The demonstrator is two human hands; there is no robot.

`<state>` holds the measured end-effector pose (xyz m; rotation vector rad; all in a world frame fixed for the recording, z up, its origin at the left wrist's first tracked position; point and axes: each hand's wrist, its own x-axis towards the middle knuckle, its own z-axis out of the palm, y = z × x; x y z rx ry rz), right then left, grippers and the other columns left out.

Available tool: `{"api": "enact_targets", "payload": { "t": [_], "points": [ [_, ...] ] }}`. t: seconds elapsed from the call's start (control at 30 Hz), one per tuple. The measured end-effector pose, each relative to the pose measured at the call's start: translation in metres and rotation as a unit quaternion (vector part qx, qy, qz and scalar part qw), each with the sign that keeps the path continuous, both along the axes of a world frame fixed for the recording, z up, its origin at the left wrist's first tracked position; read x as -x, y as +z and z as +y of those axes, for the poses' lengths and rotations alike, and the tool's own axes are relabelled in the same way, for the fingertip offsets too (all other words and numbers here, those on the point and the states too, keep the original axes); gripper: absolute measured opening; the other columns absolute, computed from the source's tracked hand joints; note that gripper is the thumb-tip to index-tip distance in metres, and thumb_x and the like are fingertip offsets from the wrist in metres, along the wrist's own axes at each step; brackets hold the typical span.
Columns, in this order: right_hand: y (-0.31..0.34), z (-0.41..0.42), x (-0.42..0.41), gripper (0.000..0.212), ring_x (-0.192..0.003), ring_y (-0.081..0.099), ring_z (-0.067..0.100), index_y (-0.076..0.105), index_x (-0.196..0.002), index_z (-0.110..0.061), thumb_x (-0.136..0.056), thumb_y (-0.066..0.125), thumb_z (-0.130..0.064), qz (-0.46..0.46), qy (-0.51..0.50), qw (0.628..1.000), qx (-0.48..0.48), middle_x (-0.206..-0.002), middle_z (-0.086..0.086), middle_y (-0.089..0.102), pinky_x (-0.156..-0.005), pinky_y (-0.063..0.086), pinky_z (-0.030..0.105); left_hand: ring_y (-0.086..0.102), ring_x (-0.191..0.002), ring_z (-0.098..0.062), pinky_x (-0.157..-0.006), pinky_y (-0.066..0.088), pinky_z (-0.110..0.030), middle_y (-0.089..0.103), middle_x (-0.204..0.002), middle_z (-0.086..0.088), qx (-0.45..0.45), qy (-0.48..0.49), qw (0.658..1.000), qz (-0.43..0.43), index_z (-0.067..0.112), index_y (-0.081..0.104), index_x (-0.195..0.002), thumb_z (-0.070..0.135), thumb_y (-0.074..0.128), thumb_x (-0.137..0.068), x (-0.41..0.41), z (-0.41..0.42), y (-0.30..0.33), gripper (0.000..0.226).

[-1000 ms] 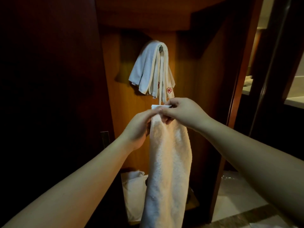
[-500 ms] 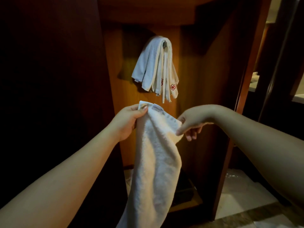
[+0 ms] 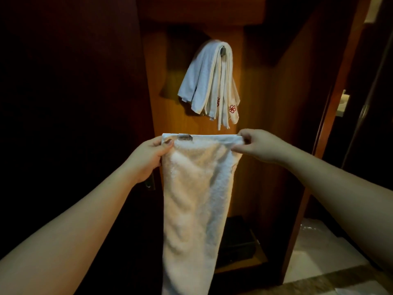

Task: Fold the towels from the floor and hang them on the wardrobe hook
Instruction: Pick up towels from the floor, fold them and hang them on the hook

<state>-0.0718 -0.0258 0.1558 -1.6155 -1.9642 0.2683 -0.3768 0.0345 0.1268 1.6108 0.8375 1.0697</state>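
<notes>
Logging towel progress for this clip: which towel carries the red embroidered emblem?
The rightmost hung towel on the hook, by its lower corner. The held towel shows none.

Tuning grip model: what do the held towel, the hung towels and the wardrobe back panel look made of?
Held towel: looks like terry cloth, white, fluffy looped pile, flat woven band along the top edge.
Hung towels: thinner, smoother woven cloth, white with red embroidered marks; fibre unclear.
Wardrobe back panel: wood or wood veneer, reddish brown, faint grain, slight sheen.

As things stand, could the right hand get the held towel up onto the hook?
Probably yes: the hook sits just above the right hand, nothing between, though hung towels already crowd it.
</notes>
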Motion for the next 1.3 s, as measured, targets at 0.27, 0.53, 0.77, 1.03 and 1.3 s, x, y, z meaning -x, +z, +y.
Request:
{"api": "enact_targets", "payload": {
  "t": [0.27,0.53,0.77,1.03,1.3],
  "points": [
    [-0.026,0.008,0.014,0.007,-0.082,0.062,-0.01,0.06,-0.098,-0.039,-0.101,0.056,-0.035,0.275,-0.063,0.944,-0.173,-0.096,-0.013,0.068,-0.059,0.044,0.003,0.071,-0.104,-0.028,-0.084,0.058,-0.041,0.073,-0.114,-0.008,-0.032,-0.017,0.998,-0.055,0.029,0.072,-0.113,0.042,0.062,-0.092,-0.008,0.003,-0.001,0.027],
    [-0.031,0.014,0.013,0.016,-0.077,0.057,-0.009,0.058,-0.106,-0.032,-0.105,0.046,-0.021,0.242,-0.081,0.92,-0.296,-0.087,-0.018,0.062,-0.064,0.041,0.006,0.073,-0.091,-0.026,-0.072,0.06,-0.04,0.076,-0.104,-0.006,-0.036,-0.003,0.996,-0.082,0.033,0.075,-0.11,0.038,0.058,-0.091,-0.028,0.004,0.004,0.025],
    [-0.023,0.014,0.003,0.032,-0.09,0.069,-0.001,0.068,-0.105,-0.034,-0.088,0.062,-0.061,0.38,-0.046,0.915,-0.13,-0.098,-0.021,0.073,-0.068,0.053,0.014,0.065,-0.11,-0.044,-0.099,0.046,-0.06,0.073,-0.113,-0.017,0.015,0.013,0.993,-0.119,0.021,0.078,-0.105,0.032,0.061,-0.086,-0.036,0.005,0.011,0.027],
    [-0.022,0.009,-0.017,0.078,-0.124,0.061,0.035,0.057,-0.137,-0.008,-0.075,0.085,-0.046,0.562,0.162,0.788,0.192,-0.134,0.019,0.064,-0.09,0.057,0.044,0.072,-0.099,-0.03,-0.09,0.053,-0.045,0.074,-0.111,-0.014,0.016,-0.023,0.991,-0.13,0.019,0.078,-0.104,0.029,0.06,-0.088,-0.033,-0.002,0.014,0.026],
    [-0.022,0.016,-0.001,0.058,-0.119,0.065,0.034,0.06,-0.13,-0.001,-0.086,0.069,-0.036,0.595,0.163,0.772,0.151,-0.129,0.022,0.066,-0.087,0.058,0.041,0.068,-0.11,-0.035,-0.084,0.06,-0.039,0.07,-0.119,-0.019,0.07,-0.07,0.986,-0.133,0.004,0.063,-0.124,0.038,0.058,-0.096,-0.034,0.0,0.0,0.045]
  ]
}}
